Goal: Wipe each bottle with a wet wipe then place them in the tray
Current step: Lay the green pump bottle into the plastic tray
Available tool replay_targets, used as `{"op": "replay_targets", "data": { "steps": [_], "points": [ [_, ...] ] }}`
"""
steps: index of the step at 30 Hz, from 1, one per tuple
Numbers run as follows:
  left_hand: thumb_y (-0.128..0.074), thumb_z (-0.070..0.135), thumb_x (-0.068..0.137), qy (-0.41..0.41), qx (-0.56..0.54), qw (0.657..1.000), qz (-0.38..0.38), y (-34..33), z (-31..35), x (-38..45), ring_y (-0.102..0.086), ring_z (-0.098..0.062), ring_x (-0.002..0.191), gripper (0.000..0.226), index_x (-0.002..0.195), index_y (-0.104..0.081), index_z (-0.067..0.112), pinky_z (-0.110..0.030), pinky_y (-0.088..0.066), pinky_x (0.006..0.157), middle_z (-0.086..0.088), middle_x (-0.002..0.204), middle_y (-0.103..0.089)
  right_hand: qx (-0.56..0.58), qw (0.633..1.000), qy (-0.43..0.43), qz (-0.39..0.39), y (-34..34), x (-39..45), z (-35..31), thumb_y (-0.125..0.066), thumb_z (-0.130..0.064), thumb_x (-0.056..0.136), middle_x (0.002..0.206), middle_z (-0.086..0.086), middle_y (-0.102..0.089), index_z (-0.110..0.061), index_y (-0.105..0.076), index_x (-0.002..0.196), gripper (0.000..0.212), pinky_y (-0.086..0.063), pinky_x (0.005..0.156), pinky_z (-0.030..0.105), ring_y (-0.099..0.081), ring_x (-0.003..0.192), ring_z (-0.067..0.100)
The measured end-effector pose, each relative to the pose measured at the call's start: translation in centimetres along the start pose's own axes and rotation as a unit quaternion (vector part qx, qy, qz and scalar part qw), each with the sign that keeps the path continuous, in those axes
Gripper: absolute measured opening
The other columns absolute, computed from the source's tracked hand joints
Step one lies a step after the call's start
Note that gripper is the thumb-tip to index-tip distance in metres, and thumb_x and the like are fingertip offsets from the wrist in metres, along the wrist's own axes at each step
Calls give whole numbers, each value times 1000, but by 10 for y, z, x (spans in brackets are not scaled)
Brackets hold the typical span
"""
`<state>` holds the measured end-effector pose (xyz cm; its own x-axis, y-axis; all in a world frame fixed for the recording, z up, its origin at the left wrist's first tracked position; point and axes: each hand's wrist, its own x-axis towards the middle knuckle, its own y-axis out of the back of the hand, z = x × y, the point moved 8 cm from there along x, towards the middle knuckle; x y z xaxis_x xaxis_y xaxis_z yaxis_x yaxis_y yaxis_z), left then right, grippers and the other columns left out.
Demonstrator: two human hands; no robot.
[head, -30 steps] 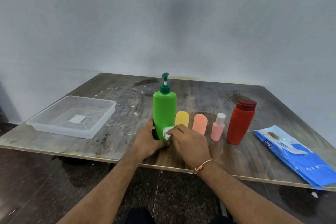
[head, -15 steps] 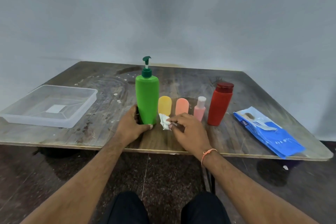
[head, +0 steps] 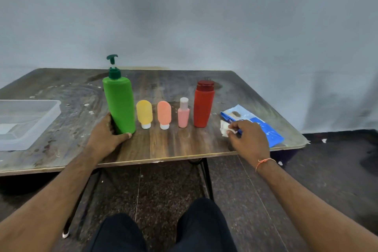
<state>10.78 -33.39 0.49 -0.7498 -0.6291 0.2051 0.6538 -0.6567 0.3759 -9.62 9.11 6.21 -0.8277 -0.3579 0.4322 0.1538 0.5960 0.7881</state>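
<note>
My right hand had carried the pinched wipe away to the packet, so the green bottle, gripped by my left hand, seemed ready for the tray.

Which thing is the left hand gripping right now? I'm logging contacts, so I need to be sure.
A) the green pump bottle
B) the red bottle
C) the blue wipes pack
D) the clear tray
A: the left hand wraps round the base of the green pump bottle, while the right hand pinches the wet wipe.
</note>
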Motion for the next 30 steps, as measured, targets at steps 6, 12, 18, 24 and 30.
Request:
{"op": "replay_targets", "data": {
  "steps": [6, 12, 18, 24, 30],
  "points": [
    [-92, -5, 73, 13, -11, 1000, -6, 0, -4, 1, -65, -22, 128, 90, 145, -46, 24, -50, -47, 116, -5, 139, -66, -9, 1000, -14, -10, 0, -6, 23, -76, -37, 95, 114, -4, -72, -27, -80, 118, 26, -55, 90, 43, -63, 111, 29],
    [-97, 8, 71, 14, -1, 1000, 5, 4, -3, 0, -65, -19, 127, 89, 140, -49, 40, -49, -49, 114, 1, 140, -66, 9, 999, 15, 29, 8, -15, 14, -78, -42, 95, 118, -5, -64, -23, -75, 132, 42, -54, 90, 43, -58, 115, 27],
    [-86, 13, 87, -8, -51, 998, 45, 8, 14, -8, -66, -10, 112, 78, 147, -42, 34, -44, -54, 106, 9, 124, -64, 90, 985, 131, 67, 5, -18, -66, -80, -34, 96, 111, -8, -63, -23, -76, 127, 33, -49, 91, 27, -60, 105, 14],
    [-77, 19, 93, -6, -115, 991, 68, 21, 11, -11, -63, -18, 130, 68, 153, -45, 25, -52, -55, 108, 0, 146, -61, 209, 960, 185, 15, -43, -23, -187, -77, -33, 98, 108, -15, -68, -27, -74, 129, 32, -54, 77, 23, -59, 84, 0],
    [-72, 25, 95, -15, -156, 984, 79, 26, 16, -13, -62, -11, 130, 63, 152, -46, 32, -42, -54, 111, 5, 142, -62, 287, 952, 107, -21, -101, -2, -254, -68, -49, 96, 100, -17, -72, -31, -64, 146, 53, -60, 75, 39, -50, 68, -3]
  ]
}}
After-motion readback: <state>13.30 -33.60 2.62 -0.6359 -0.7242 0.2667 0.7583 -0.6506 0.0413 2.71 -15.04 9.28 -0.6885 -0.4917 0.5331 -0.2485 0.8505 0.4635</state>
